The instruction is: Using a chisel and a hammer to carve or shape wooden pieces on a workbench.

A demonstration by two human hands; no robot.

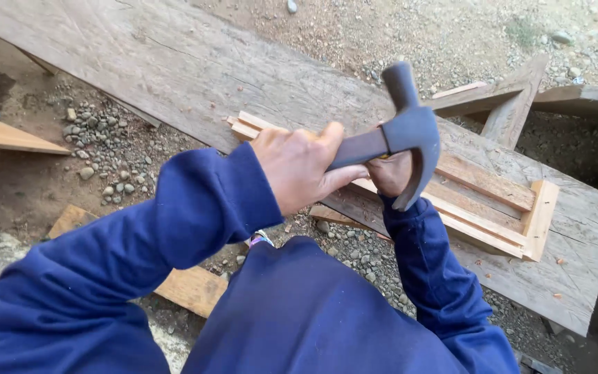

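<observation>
Outdoor site: gravel ground (115,156), a big weathered board (195,66) laid across it as the bench.

Nearest: blue sleeves, both arms reaching forward. Left hand (297,168) is wrapped tight round the handle of the claw hammer (410,131), fingers closed, thumb along the grip. Hammer is raised above the work, head up and right of the fist, claws curving down toward the right hand (389,173).

Right hand sits directly under the head, mostly hidden by it; looks pressed onto the wooden frame (493,208), but I can't tell whether the fingers pinch anything.

Handling, my read: hammer is steel-headed, top-heavy, rigid. Grip is up near the head, which gives control but less swing. Frame is thin light slats, stiff but likely to split or shift, so it needs pinning flat.

Frame lies on the board just beyond both hands, running off to the right. Farther out: more timber offcuts (513,104), stones.
</observation>
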